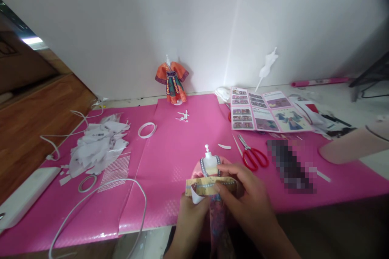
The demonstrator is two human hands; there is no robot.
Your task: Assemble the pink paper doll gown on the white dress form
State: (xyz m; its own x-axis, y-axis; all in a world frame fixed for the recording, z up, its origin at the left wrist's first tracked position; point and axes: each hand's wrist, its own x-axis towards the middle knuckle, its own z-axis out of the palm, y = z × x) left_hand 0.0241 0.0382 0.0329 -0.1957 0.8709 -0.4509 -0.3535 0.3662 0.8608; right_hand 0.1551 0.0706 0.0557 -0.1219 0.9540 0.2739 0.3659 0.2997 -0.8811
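Note:
A small white mannequin (208, 161) stands at the near edge, dressed in a pink doll dress (197, 168) with a pearl-trimmed neckline and patterned lower cloth. Across its chest runs a yellow patterned fabric strip (200, 191) bearing a row of small beads. White backing paper (197, 197) curls away from the strip's left part. My left hand (191, 214) is closed on the strip's left side, its fingers mostly hidden behind. From the right, my right hand (247, 190) presses the strip against the mannequin between thumb and fingers.
Red-handled scissors (254, 157) and an instruction sheet (270, 109) lie to the right, near a blurred-out dark object (290, 166). A dressed doll form (172, 81) stands at the back. Left are fabric pieces (97, 143), a pearl sheet (114, 173), tape rolls (147, 130) and a looped white cable (145, 202).

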